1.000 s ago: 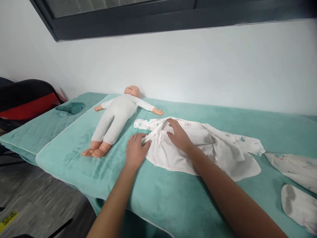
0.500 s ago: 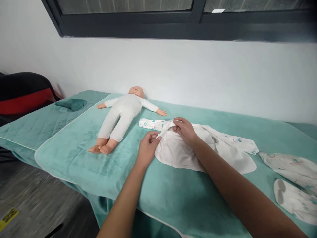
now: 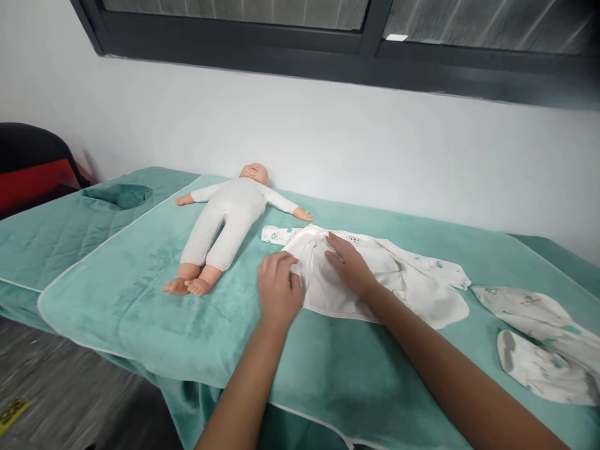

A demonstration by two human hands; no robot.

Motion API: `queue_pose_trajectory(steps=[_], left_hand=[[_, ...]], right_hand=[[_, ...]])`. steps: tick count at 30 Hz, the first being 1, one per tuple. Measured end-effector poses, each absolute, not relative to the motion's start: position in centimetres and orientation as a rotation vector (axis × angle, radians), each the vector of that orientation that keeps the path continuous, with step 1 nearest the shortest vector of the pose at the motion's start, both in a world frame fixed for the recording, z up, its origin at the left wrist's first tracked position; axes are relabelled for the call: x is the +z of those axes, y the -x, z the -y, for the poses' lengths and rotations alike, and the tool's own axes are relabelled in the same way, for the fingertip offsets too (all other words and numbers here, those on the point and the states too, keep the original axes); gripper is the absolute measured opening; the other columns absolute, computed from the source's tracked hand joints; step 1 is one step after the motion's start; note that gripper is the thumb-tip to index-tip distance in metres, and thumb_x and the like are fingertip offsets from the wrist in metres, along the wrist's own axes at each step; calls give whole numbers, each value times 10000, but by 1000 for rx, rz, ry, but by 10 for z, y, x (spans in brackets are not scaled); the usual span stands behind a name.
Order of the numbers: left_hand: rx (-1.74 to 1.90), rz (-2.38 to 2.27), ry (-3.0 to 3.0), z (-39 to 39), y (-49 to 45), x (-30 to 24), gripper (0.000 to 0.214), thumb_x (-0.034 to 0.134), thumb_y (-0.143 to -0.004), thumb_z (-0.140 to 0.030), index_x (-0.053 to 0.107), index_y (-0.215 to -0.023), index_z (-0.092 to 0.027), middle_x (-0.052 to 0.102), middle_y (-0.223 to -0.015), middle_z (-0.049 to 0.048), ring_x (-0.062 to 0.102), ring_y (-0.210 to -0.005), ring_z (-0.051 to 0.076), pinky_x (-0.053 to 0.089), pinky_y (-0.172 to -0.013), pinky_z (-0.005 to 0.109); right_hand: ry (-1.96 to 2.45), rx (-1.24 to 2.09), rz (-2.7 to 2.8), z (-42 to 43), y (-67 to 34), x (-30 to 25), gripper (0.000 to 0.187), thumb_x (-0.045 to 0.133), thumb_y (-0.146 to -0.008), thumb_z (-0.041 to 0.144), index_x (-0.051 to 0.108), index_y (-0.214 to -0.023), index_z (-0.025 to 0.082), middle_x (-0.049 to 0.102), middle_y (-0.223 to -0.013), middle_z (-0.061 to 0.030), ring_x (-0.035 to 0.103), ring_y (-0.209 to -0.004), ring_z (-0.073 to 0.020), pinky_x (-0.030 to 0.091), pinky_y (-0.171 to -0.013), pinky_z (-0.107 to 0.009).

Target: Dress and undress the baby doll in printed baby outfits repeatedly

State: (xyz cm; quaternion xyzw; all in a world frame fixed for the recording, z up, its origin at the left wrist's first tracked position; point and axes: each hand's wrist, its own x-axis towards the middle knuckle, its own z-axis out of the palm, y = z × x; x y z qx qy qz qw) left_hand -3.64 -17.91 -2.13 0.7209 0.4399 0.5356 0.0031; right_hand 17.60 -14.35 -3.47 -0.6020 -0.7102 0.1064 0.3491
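A white baby shirt (image 3: 347,294) with a small printed pattern on its sleeves lies spread on the green cover, inside facing up. My right hand (image 3: 349,265) rests on its upper middle, fingers stretched out. At the shirt's left edge is my left hand (image 3: 281,290), its fingers loosely bent and the thumb apart, touching the fabric without a visible grip. One patterned sleeve (image 3: 276,234) sticks out to the left beyond the hands. A baby doll (image 3: 237,209) in a white body lies on its back to the left, arms spread.
Patterned baby trousers (image 3: 529,303) lie at the right, beside the shirt. The green padded cover (image 3: 140,319) drapes over the table's front edge. A white wall (image 3: 375,150) and a dark window frame (image 3: 300,40) rise behind. A black and red chair (image 3: 37,169) stands at far left.
Both hands have loosened from their pinch on the shirt; the right now lies flatter on it. The shirt's left part is folded out more smoothly. The view has shifted slightly.
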Motion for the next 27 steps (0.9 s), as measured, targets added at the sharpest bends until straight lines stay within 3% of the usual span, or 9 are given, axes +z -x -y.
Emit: queue_pose_trajectory(steps=[5, 11, 14, 21, 27], left_hand=[[1114, -890, -2784, 196, 29, -18, 172, 459, -930, -186, 628, -897, -191, 657, -774, 22, 578, -745, 176, 419, -694, 324], [843, -1012, -2904, 199, 23, -20, 385, 409, -1005, -344, 590, -703, -187, 641, -687, 22, 569, -723, 182, 382, -692, 343], [828, -1012, -2942, 199, 22, -21, 394, 412, -1006, -349, 589, -693, -188, 649, -681, 23, 583, -728, 184, 371, -689, 346], [943, -1031, -2915, 202, 25, -22, 348, 446, -980, -295, 579, -675, -193, 627, -623, 10, 560, -619, 155, 331, -611, 328], [1070, -1033, -2673, 216, 30, -22, 347, 448, -976, -275, 562, -658, -196, 608, -628, -2, 542, -609, 130, 357, -586, 292]], right_hand=[[1536, -62, 2079, 233, -230, -38, 449, 500, -975, 404, 528, -1379, 210, 526, -1456, -136, 484, -1342, -286, 406, -1119, -500], [1648, -190, 2176, 324, -298, -35, 266, 613, -929, 423, 625, -1134, 255, 666, -1166, -100, 611, -1087, -291, 499, -906, -466], [1654, -199, 2217, 326, -310, -37, 166, 533, -979, 361, 638, -1034, 244, 685, -1055, -82, 633, -981, -261, 499, -846, -435], [1648, -223, 2302, 329, -315, -33, 219, 450, -1016, 318, 631, -982, 201, 684, -1011, -94, 629, -915, -238, 502, -816, -407], [1657, -110, 2349, 340, -305, -7, 253, 459, -1000, 377, 644, -896, 239, 672, -874, -65, 630, -818, -230, 492, -767, -396]])
